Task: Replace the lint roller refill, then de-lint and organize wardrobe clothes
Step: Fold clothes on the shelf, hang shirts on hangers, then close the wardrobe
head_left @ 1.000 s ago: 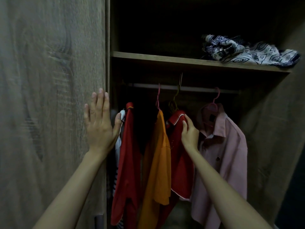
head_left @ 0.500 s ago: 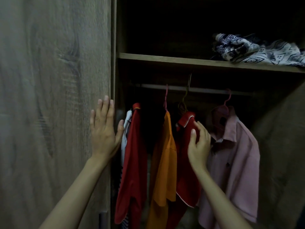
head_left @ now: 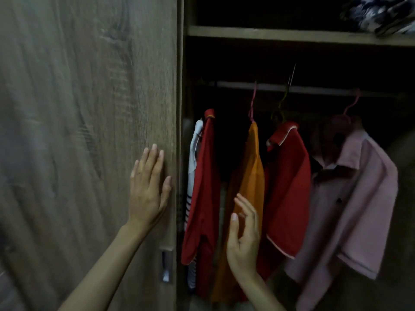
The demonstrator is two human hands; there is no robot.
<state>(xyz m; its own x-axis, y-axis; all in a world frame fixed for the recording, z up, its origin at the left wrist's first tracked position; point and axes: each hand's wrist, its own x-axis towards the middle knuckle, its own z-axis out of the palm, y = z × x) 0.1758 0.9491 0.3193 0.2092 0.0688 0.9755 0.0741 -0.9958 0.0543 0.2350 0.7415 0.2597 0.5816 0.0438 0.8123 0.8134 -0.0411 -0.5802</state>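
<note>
The wardrobe stands open, its sliding door (head_left: 89, 131) drawn to the left; the left hand (head_left: 149, 189) lies flat against the door near its edge, fingers spread, grip released and holding nothing; the right hand (head_left: 243, 239) hovers in front of the hanging clothes, fingers loosely curled and apart, grip likewise released, just before the orange garment (head_left: 251, 176) though contact cannot be confirmed. On the rail (head_left: 314, 88) hang, left to right, a striped white item (head_left: 192, 158), a red garment (head_left: 205, 187), the orange garment, a red shirt with pale piping (head_left: 289, 182) and a pink collared shirt (head_left: 354, 198); a patterned cloth (head_left: 381, 16) lies on the shelf (head_left: 269, 34) above. No lint roller is in view. The step in hand appears to be organizing the hung clothes; the next move likely calls for the right hand to close on one garment or its hanger and slide it along the rail, the left steadying the door.
</note>
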